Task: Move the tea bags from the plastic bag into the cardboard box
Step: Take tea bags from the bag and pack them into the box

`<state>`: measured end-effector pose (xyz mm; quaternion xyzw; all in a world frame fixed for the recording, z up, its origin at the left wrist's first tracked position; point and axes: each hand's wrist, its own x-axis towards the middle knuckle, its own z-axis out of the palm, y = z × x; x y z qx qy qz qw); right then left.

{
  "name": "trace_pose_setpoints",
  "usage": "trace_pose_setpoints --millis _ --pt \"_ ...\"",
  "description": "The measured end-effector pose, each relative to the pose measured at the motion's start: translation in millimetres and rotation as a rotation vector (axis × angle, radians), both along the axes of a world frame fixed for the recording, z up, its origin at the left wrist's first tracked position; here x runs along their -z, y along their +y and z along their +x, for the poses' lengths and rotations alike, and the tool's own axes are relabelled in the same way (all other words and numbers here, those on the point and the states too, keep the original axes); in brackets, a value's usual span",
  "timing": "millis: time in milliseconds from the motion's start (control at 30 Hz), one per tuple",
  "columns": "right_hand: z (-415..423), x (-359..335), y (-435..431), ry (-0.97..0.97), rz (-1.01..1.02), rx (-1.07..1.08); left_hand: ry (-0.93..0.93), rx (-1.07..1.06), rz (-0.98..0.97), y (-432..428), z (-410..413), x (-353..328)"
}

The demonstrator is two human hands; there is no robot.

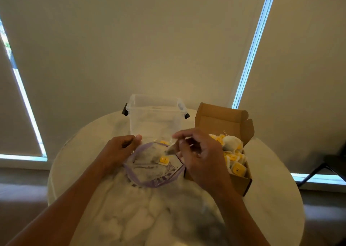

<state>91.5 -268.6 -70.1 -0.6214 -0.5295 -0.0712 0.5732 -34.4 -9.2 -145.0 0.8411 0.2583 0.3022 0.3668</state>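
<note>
Pinching one tea bag (170, 148) between thumb and fingertips, my right hand (202, 157) holds it just above the open mouth of the bag (153, 184), with the other fingers loosely curled. My left hand (119, 149) grips the bag's left rim, thumb on top and fingers curled round the purple zip strip, so the mouth gapes wide. Both my forearms reach in over the table (131, 217), a round top of white marble with grey veins, and the bag lies on it.

Inside the bag, another tea bag with a yellow tag (164, 159) rests on the clear plastic. A second yellow tag (164, 142) shows at the far rim. How many more lie in there I cannot tell.

Just right of the bag stands the box (241, 184), brown cardboard with its lid flap up at the back. My right hand covers its near left corner. It is heaped with tea bags (234, 152), white pouches and yellow tags piled above the walls.

Behind the bag, near the table's far edge, stands a clear tub (155, 114), open at the top, with a black latch on each side. Beyond hang pale blinds (168, 39) with strips of daylight along their edges. A dark chair (333, 163) sits at the far right.
</note>
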Motion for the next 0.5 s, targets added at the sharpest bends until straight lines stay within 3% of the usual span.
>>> trace_pose_setpoints --millis 133,300,500 --pt "28.8 -4.5 -20.1 0.181 0.157 0.14 -0.002 0.007 -0.01 -1.4 -0.4 -0.9" --pt "54.6 0.9 -33.4 0.153 0.129 0.365 -0.018 0.017 -0.044 0.1 -0.7 1.0" --pt "61.0 0.6 -37.5 0.213 0.043 0.224 -0.009 0.028 -0.026 2.8 -1.1 2.8"
